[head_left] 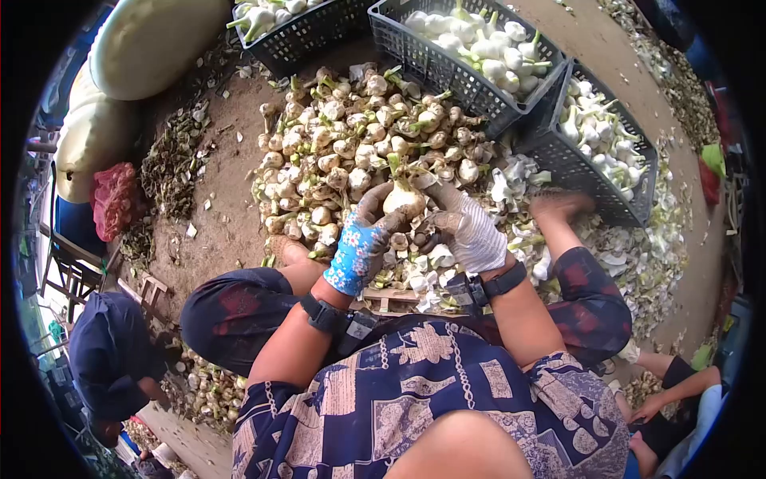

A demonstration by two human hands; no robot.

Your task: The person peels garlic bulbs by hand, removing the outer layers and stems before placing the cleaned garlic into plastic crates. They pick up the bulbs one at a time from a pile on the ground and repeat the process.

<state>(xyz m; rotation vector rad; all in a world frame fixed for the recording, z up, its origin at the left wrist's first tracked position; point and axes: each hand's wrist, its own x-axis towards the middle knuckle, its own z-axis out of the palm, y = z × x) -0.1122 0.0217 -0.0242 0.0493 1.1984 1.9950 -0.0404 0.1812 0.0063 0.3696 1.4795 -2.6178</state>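
Between my two gloved hands is a garlic bulb (pixel 404 203) with a short green stem pointing away from me. My left hand (pixel 365 241), in a blue floral glove with soiled fingers, is closed around its left side. On the right, my right hand (pixel 469 227) wears a whitish, dirt-darkened glove, and its bent fingers press at the bulb's other side. Whether a tool is in the right fingers I cannot make out. Just beyond lies a heap of unpeeled, soil-stained garlic (pixel 343 144). Loose white skins (pixel 435 275) lie beneath my hands.
Black plastic crates (pixel 471 84) of cleaned white garlic stand at the back, with another crate (pixel 594 172) at right. Peelings (pixel 630 255) cover the ground on the right. A red mesh bag (pixel 116 199) lies left. Other people (pixel 112 351) sit at both sides.
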